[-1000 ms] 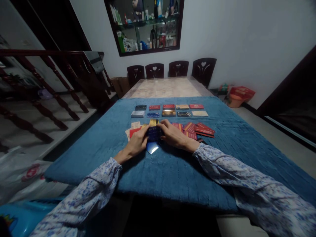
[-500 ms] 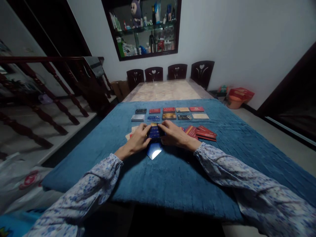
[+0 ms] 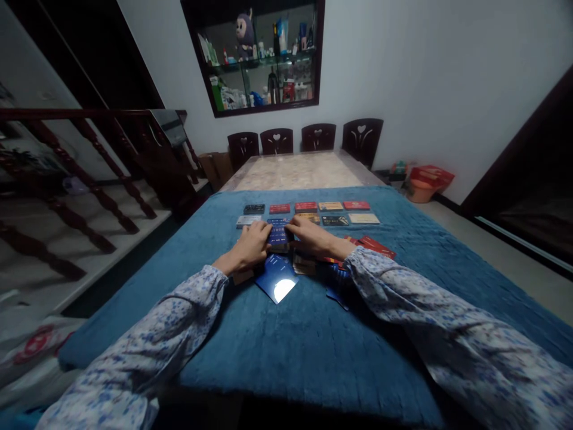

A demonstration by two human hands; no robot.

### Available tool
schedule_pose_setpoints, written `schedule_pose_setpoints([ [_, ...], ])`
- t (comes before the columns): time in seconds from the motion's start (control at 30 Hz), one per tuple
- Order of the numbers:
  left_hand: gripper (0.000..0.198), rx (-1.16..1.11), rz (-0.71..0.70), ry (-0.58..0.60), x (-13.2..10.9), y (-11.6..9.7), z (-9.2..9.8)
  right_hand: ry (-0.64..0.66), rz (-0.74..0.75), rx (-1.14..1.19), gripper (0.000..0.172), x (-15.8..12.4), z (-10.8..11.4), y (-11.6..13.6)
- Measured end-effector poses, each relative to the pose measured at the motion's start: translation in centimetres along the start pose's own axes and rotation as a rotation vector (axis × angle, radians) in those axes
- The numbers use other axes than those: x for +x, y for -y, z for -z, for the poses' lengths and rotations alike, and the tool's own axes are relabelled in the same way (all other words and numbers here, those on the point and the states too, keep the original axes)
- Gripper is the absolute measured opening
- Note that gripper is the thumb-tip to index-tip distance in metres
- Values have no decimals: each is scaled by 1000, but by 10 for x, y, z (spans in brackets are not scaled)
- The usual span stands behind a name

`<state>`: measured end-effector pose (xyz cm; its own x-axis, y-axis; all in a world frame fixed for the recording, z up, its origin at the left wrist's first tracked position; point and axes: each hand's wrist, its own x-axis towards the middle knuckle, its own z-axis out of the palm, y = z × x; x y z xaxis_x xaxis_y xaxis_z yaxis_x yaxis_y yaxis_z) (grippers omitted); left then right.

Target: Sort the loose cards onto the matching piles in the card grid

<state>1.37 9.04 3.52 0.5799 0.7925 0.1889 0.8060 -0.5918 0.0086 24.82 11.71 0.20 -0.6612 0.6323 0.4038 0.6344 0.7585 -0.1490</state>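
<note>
Between my left hand [image 3: 251, 243] and my right hand [image 3: 313, 236] is a blue card [image 3: 278, 234], held by its two side edges with fingers and thumbs closed on it. Its far edge reaches a blue card pile in the nearer of two rows. Below my hands lie loose blue cards [image 3: 274, 279], one with a bright glare on it. Pale cards [image 3: 304, 264] and red cards [image 3: 376, 245] are spread near my right hand and wrist. More dark blue cards [image 3: 336, 286] lie partly under my right sleeve.
Two rows of card piles, including a black pile [image 3: 254, 209], a red pile [image 3: 356, 205] and a cream pile [image 3: 363, 218], lie beyond my hands. A blue cloth [image 3: 286, 352] covers the table's near part. Dark chairs [image 3: 319, 137] stand behind it.
My hands have carried the blue card forward, away from me, up to the nearer row of piles. More loose cards now show beneath my hands. The view has tilted slightly.
</note>
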Motion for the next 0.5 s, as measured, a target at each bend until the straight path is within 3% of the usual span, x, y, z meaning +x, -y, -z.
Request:
schedule_pose_setpoints([
  [0.27,47,9,10,68,25,23,-7,121,-83,-60,20,29,5,-10],
  [0.5,49,43,3,140,51,41,-13,188,-132,-90,21,48,6,-26],
])
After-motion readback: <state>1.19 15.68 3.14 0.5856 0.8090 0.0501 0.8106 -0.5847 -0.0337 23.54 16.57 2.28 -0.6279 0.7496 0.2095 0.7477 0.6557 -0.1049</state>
